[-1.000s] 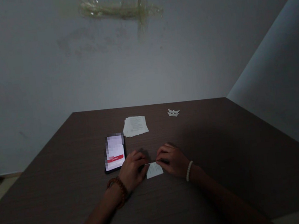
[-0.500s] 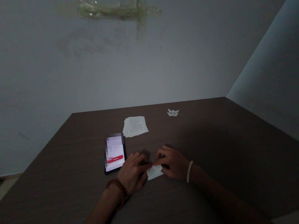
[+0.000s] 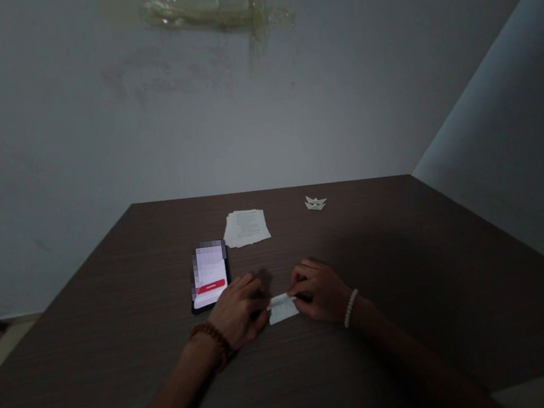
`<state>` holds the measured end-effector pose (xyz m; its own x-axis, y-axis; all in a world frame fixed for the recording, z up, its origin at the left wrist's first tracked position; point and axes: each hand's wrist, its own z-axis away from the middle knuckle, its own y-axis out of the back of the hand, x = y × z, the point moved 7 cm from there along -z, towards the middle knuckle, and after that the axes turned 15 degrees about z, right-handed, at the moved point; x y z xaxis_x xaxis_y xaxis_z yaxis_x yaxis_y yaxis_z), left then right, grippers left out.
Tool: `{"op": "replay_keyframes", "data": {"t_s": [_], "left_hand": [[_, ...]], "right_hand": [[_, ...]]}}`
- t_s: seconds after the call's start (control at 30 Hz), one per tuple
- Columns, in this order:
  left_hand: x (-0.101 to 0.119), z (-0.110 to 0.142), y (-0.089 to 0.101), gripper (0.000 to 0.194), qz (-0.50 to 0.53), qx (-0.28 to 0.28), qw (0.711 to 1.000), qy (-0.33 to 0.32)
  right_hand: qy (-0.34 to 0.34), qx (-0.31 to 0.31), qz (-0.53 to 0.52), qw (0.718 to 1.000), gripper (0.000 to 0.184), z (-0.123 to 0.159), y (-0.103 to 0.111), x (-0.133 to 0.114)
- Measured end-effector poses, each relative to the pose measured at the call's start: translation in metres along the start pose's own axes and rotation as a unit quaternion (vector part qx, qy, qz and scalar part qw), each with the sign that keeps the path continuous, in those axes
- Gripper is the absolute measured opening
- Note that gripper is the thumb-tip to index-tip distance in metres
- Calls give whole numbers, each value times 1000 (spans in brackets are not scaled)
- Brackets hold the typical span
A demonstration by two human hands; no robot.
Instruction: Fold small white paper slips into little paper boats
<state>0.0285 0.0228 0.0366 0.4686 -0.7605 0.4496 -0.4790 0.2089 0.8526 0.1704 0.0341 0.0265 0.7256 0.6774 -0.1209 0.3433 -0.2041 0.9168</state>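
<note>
Paper lies crosswise, right end pinched in the right hand. Left hand touches its left end, grip unclear.

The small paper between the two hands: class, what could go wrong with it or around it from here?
The small paper could skew or tear if the left hand and right hand, at opposite sides, pull unevenly. The left hand, close beside the phone, might also nudge it.
</note>
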Motion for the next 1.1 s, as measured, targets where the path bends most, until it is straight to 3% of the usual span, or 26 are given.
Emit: {"op": "replay_keyframes", "data": {"t_s": [0.4, 0.63, 0.73, 0.9, 1.1], "left_hand": [[-3, 1, -2, 16, 11, 27, 1000, 11], [-14, 3, 4, 16, 17, 128, 990, 58], [-6, 6, 13, 17, 13, 186, 982, 39], [14, 4, 5, 19, -33, 125, 989, -68], [9, 2, -6, 20, -45, 70, 993, -87]], "right_hand": [[-13, 13, -34, 999, 3, 1, 3, 3], [-33, 22, -53, 998, 12, -2, -3, 6], [-58, 36, -53, 996, 12, -1, -6, 7], [-77, 50, -55, 994, 13, -2, -5, 5], [-95, 47, -53, 993, 16, -3, -4, 5]]}}
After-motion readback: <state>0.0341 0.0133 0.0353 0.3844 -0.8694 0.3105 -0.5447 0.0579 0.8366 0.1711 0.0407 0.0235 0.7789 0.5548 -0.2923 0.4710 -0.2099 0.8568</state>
